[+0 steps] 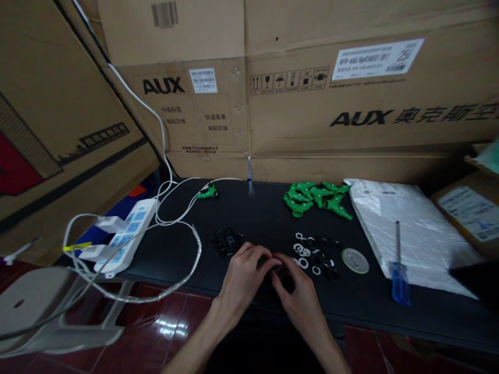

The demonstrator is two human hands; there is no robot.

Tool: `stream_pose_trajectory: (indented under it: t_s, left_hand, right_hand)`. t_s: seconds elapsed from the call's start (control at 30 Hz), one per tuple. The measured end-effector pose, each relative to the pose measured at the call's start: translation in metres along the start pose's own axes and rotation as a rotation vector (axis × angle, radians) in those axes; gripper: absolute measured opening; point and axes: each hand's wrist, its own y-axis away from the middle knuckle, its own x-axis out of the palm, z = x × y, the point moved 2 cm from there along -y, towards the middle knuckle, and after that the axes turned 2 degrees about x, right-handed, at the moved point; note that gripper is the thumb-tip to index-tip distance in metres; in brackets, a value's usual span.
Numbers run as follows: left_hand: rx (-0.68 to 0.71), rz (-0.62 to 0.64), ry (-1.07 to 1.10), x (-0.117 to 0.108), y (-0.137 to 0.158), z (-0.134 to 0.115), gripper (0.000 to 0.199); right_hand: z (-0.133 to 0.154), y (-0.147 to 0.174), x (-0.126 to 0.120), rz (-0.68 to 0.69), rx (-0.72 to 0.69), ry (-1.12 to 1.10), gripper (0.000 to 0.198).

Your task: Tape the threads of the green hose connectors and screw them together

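Note:
My left hand (246, 271) and my right hand (298, 286) meet over the near edge of the black table, fingertips pinched together. A dark green sliver shows between the left fingers; the fingers hide the rest of whatever is held. Just right of my right hand lie white rings (303, 263) and small black plastic parts (330, 272). Beyond my left hand sits a pile of small black parts (226, 241). Several green branched plastic fittings (299, 206) are heaped farther back. One more green fitting (208, 192) lies alone at the back left, beside white cables.
A white power strip (134, 228) with plugs and looped white cables (197, 249) occupies the left side. To the right are a round disc (355, 260), a blue-handled screwdriver (399, 283) and a white plastic package (393, 223). Large cardboard boxes (288, 119) wall off the back.

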Motion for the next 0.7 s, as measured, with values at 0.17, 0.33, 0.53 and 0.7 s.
stream_pose_trajectory:
  t_s: [0.17,0.33,0.53,0.7]
  left_hand:
    - [-0.031,-0.113,0.062,-0.001,0.015,-0.001,0.003]
    - [-0.062,-0.169,0.093,-0.006,0.032,0.002,0.011]
    - [-0.01,-0.176,0.095,0.009,0.041,0.009,0.015]
    - [0.026,-0.212,0.098,0.015,0.043,0.014,0.012]
  right_hand:
    - [-0.002,-0.005,0.005,-0.041,-0.006,-0.006,0.019]
    - [0.001,-0.006,0.008,-0.043,-0.025,-0.018,0.022]
    - [0.0,-0.009,0.006,-0.034,-0.03,-0.033,0.024]
    - [-0.008,-0.008,0.004,-0.054,-0.011,-0.037,0.02]
